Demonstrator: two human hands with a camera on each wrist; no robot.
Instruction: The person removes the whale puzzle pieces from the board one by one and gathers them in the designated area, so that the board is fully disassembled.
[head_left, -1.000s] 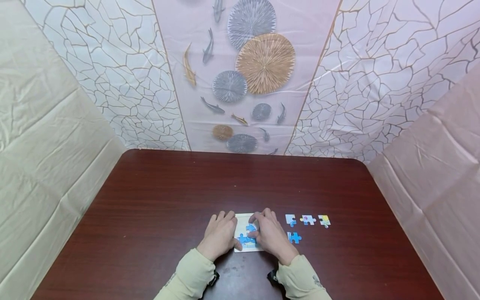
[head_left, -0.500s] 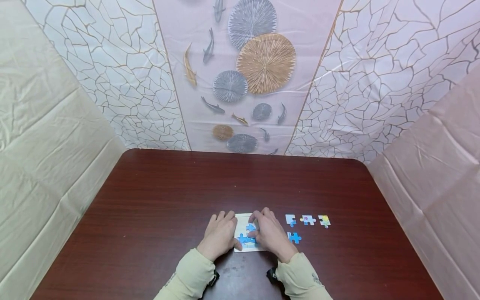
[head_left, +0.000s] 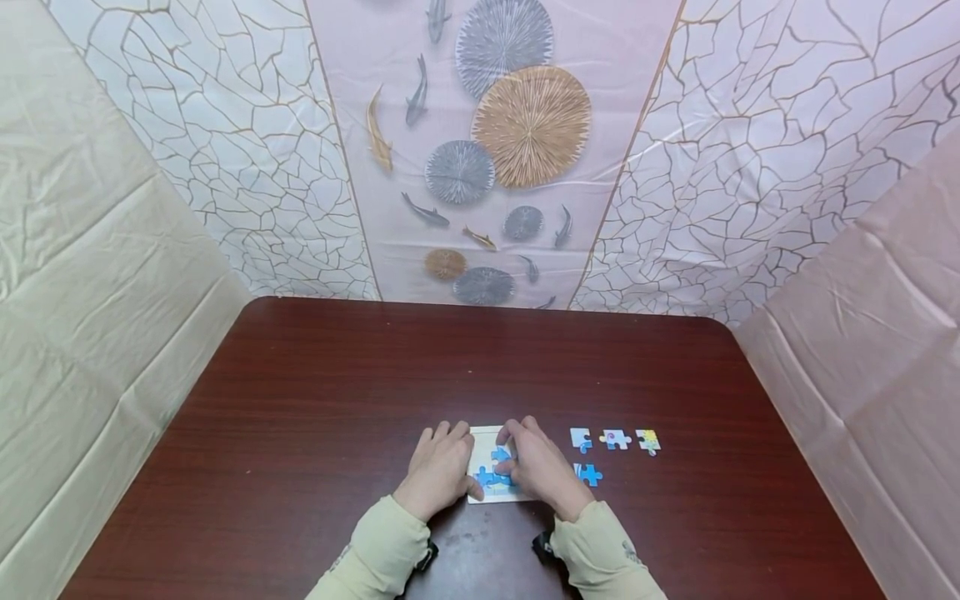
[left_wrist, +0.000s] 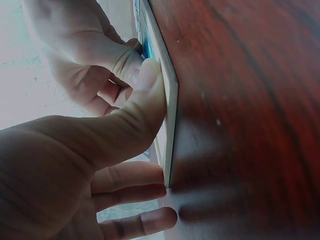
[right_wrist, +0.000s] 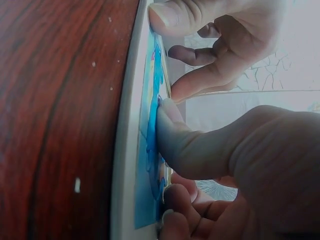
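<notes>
A pale puzzle board point(head_left: 482, 438) lies near the front of the table, with blue jigsaw pieces point(head_left: 484, 477) fitted along its near side. My left hand point(head_left: 441, 468) holds the board at its left edge; its thumb point(left_wrist: 148, 75) presses on the near corner and the fingers lie along the side. Over the board's right half, my right hand point(head_left: 542, 467) pinches a blue puzzle piece point(head_left: 500, 454), thumb nearer me and index finger on the far side. The right wrist view shows that thumb point(right_wrist: 172, 132) down on the blue picture. My right hand hides the board's right part.
To the right of the board lie several loose pieces: a light blue one point(head_left: 581, 440), a white one with a pink swirl point(head_left: 616, 439), a yellow one point(head_left: 648, 441) and a blue one point(head_left: 589, 475). Patterned cloth point(head_left: 480, 167) hangs behind the dark red table point(head_left: 337, 375).
My right hand has shifted very slightly left, and a bit more of the near blue pieces shows beneath it. The left hand and loose pieces stay put.
</notes>
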